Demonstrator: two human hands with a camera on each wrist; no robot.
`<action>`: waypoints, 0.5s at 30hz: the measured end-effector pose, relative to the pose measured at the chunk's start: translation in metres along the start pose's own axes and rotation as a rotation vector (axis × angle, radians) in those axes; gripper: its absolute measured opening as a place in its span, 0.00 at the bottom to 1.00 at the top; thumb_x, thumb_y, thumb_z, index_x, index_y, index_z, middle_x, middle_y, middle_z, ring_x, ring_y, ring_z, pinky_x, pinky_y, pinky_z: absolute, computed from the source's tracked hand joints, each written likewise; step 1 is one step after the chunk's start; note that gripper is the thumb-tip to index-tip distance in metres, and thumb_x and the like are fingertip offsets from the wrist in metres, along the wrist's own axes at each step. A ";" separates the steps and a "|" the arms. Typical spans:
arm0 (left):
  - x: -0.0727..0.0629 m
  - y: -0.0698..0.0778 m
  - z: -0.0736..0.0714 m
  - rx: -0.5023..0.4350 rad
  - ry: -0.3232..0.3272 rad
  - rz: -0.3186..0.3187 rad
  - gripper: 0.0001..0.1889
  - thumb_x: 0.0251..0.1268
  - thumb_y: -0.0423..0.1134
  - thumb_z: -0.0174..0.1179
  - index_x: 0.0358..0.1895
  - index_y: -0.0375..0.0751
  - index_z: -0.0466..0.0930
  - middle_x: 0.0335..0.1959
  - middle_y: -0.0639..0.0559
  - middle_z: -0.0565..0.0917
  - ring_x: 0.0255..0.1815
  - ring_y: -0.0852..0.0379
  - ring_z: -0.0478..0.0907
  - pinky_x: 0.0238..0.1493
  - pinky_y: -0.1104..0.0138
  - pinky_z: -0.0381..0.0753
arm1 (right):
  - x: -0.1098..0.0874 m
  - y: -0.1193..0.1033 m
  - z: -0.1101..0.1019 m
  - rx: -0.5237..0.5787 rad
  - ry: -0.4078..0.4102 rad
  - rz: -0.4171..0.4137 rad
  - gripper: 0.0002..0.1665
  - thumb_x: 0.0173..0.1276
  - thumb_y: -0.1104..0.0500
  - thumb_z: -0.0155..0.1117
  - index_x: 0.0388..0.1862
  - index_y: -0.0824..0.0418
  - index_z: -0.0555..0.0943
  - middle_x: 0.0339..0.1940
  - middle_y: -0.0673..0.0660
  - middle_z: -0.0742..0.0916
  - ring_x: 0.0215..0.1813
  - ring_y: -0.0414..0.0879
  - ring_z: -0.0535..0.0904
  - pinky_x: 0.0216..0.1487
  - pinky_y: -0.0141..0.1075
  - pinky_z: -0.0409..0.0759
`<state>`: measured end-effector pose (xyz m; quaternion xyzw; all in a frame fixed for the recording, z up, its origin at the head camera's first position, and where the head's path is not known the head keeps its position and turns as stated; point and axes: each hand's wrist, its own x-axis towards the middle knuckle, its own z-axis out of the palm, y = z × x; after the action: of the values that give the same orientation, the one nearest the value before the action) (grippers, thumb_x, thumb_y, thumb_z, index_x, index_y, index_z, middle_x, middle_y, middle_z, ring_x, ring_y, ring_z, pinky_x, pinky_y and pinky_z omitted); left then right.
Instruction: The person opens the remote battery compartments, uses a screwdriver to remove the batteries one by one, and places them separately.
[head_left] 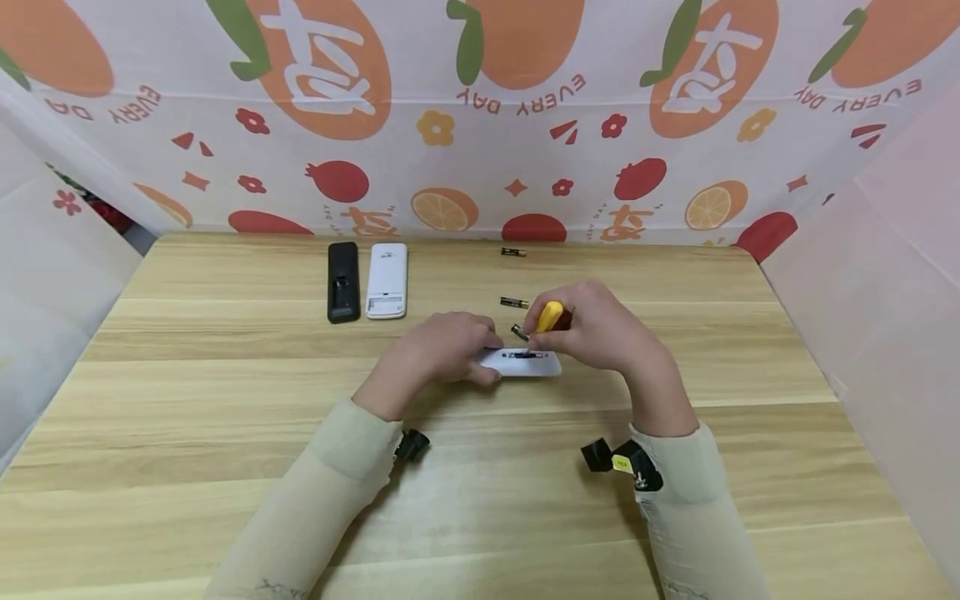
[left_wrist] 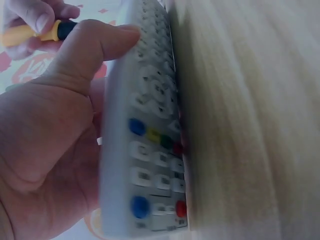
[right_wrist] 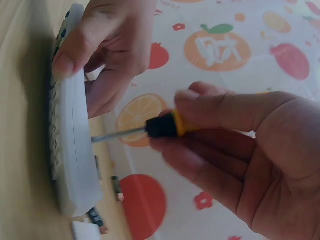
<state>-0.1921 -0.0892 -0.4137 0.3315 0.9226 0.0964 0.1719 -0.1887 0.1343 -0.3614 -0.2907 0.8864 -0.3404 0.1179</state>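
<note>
My left hand grips one end of a white remote control, thumb along its near edge. The remote's back faces up, with a battery in its slot. Its coloured and white buttons show in the left wrist view, turned toward the table. Pinched in my right hand is a screwdriver with a yellow handle and black collar; its metal tip meets the back of the remote in the right wrist view. Just behind the remote lies a loose battery, partly hidden by the right hand's fingers.
Farther back lie two more batteries, a middle battery and a rear battery. To the left, a black remote and another white remote lie face down. A patterned cloth hangs behind the wooden table.
</note>
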 end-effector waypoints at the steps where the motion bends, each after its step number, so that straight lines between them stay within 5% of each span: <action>1: 0.000 0.000 0.000 0.003 -0.003 0.000 0.21 0.61 0.55 0.68 0.52 0.48 0.85 0.46 0.55 0.81 0.40 0.56 0.75 0.47 0.59 0.77 | 0.001 0.002 0.000 0.021 0.004 0.009 0.07 0.59 0.61 0.76 0.36 0.54 0.87 0.35 0.48 0.87 0.38 0.48 0.79 0.41 0.41 0.80; 8: 0.001 0.003 -0.002 0.056 0.013 0.023 0.20 0.57 0.55 0.70 0.47 0.47 0.85 0.42 0.56 0.80 0.37 0.56 0.74 0.42 0.59 0.76 | 0.005 0.007 0.001 0.097 -0.001 0.029 0.07 0.60 0.63 0.76 0.36 0.55 0.86 0.36 0.49 0.87 0.40 0.49 0.79 0.43 0.41 0.80; 15: 0.004 0.003 -0.002 0.046 -0.002 0.002 0.19 0.60 0.55 0.68 0.48 0.47 0.85 0.40 0.56 0.80 0.36 0.55 0.73 0.42 0.60 0.75 | 0.004 -0.006 0.000 -0.003 -0.029 0.019 0.08 0.59 0.62 0.77 0.34 0.51 0.88 0.37 0.47 0.88 0.41 0.47 0.80 0.45 0.40 0.80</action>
<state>-0.1940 -0.0851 -0.4120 0.3364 0.9241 0.0753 0.1649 -0.1896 0.1281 -0.3581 -0.2872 0.8878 -0.3339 0.1334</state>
